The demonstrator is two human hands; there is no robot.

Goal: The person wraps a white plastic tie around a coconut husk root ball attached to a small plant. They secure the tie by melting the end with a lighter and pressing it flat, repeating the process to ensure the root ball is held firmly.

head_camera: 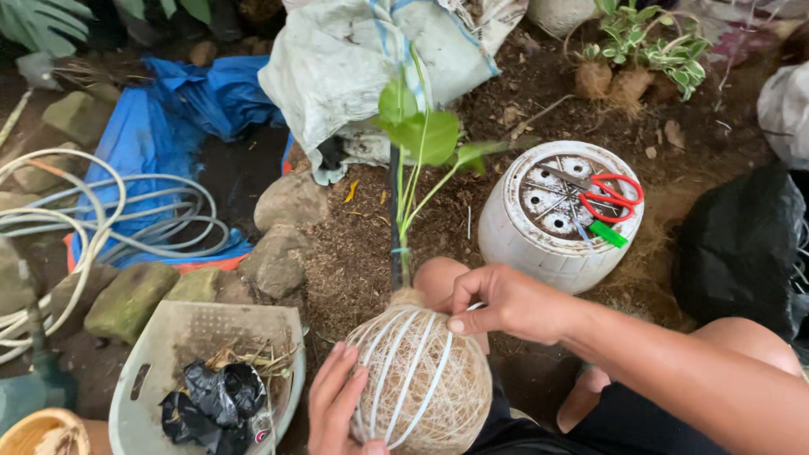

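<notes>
A round ball of brown fibre (425,379) wrapped with white string sits low in the middle of the view, on my lap. A thin green plant (419,139) with broad leaves rises from its top beside a dark stake. My left hand (337,404) cups the ball's left side with fingers spread. My right hand (501,302) rests on the upper right of the ball and pinches the white string between thumb and fingers.
An upturned white pot (527,244) carries red-handled scissors (608,195) and a green object. A grey basket (181,337) with black plastic and dry stalks stands at lower left. Stones, a coiled white hose (101,215), a blue tarp, a white sack and a black bag surround the soil.
</notes>
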